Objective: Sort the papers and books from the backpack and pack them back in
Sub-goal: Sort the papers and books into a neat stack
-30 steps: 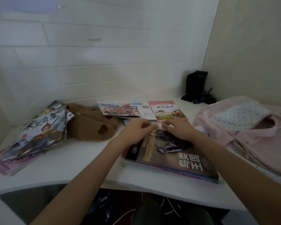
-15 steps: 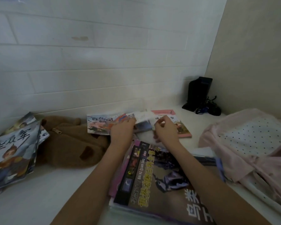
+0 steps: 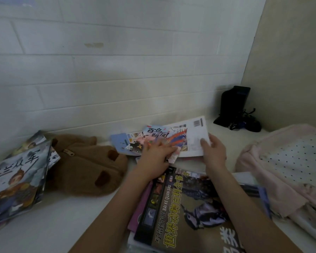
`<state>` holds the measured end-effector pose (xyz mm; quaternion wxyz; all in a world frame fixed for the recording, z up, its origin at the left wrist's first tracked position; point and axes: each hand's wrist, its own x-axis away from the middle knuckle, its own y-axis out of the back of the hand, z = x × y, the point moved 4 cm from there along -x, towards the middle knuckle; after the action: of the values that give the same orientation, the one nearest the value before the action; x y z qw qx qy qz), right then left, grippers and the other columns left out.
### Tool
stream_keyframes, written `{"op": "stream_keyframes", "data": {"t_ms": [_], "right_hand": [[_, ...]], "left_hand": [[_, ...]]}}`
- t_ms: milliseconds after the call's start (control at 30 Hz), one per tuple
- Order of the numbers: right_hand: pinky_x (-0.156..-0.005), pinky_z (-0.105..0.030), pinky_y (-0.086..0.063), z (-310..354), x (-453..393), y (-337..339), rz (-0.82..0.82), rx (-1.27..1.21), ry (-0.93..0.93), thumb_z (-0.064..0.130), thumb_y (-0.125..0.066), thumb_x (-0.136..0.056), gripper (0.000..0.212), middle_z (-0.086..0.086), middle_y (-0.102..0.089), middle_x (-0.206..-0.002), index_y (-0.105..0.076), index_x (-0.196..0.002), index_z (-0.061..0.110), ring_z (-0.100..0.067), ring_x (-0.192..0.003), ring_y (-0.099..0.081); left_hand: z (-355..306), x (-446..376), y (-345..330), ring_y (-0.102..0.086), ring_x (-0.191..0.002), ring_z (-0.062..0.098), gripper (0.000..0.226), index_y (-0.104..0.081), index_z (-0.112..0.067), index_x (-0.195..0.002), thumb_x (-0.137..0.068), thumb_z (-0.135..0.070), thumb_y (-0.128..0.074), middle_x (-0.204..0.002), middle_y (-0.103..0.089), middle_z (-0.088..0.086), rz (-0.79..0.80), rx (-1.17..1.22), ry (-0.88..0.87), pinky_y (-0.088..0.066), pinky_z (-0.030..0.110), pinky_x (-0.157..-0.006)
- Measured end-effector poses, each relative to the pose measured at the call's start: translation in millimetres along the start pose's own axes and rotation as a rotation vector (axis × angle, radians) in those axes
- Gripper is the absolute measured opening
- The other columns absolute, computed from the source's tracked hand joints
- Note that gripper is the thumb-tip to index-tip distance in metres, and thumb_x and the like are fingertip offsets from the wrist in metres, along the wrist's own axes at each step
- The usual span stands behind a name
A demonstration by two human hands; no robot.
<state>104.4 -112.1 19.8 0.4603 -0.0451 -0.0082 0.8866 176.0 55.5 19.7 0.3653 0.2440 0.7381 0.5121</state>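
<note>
Several thin picture books [image 3: 164, 137] lie fanned at the back of the white desk [image 3: 66, 214]. My left hand [image 3: 155, 157] rests flat on the colourful cover with the bird. My right hand [image 3: 212, 152] grips the right edge of a white booklet [image 3: 193, 137] in that fan. A large brown animal encyclopedia [image 3: 182, 212] tops a stack in front of me, under my forearms. The pink backpack [image 3: 288, 172] with its dotted lining lies open at the right.
A brown plush pouch [image 3: 86, 168] with a zip lies left of the fan. Another pile of picture books [image 3: 16, 178] leans at the far left. A black device with cables [image 3: 233, 106] stands in the back right corner by the wall.
Both hands reached from the encyclopedia to the thin books at the back. The fan has been drawn together and its right booklet is lifted in my right hand. The camera has moved closer.
</note>
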Motion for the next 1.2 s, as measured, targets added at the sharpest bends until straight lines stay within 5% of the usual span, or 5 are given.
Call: {"op": "stream_keyframes", "data": {"t_ms": [233,400,567,733,1200], "right_hand": [[-0.085,-0.022,-0.054,23,14,4,-0.014,0.024,0.296,0.013,-0.058,-0.092,0.041,-0.003,-0.064,-0.119,-0.054,-0.132,0.012,-0.001,-0.099,-0.063],[-0.098,-0.026,-0.045,24,17,1,-0.048,0.023,0.357,0.001,-0.045,-0.095,0.042,-0.005,-0.055,-0.135,-0.049,-0.136,0.01,-0.02,-0.119,-0.055],[-0.051,-0.02,-0.037,45,37,2,-0.073,0.368,0.884,0.001,-0.056,-0.091,0.042,-0.007,-0.069,-0.075,-0.057,-0.13,0.018,-0.007,-0.051,-0.054],[-0.076,-0.029,-0.053,44,53,-21,0.078,0.527,1.074,-0.005,-0.057,-0.084,0.044,-0.011,-0.062,-0.126,-0.061,-0.125,0.012,-0.024,-0.09,-0.07],[-0.089,-0.02,-0.05,8,30,-30,0.672,0.404,0.238,-0.018,-0.045,-0.073,0.053,-0.005,-0.071,-0.108,-0.078,-0.078,0.024,-0.011,-0.112,-0.06]], "left_hand": [[36,6,2,0.005,-0.142,0.044,0.09,-0.007,-0.032,-0.148,-0.077,-0.076,-0.041,-0.159,-0.001,0.01,0.104,-0.127,0.413,0.005,0.069,-0.106],[40,6,19,-0.05,-0.115,0.035,0.038,-0.055,-0.013,-0.12,-0.086,-0.029,-0.056,-0.127,-0.053,0.017,-0.195,0.09,0.444,-0.042,0.044,-0.094],[36,9,29,-0.061,-0.086,0.025,0.029,-0.072,-0.012,-0.1,-0.082,0.004,-0.057,-0.1,-0.069,0.012,-0.41,0.401,0.467,-0.042,0.026,-0.065],[52,8,26,-0.061,-0.084,0.022,0.041,-0.075,-0.02,-0.093,-0.081,0.009,-0.048,-0.106,-0.069,0.01,-0.447,0.654,0.562,-0.046,0.025,-0.063],[53,8,19,-0.062,-0.095,0.033,0.013,-0.057,-0.001,-0.1,-0.089,-0.007,-0.053,-0.114,-0.06,0.022,-0.243,1.348,0.899,-0.056,0.044,-0.073]]}}
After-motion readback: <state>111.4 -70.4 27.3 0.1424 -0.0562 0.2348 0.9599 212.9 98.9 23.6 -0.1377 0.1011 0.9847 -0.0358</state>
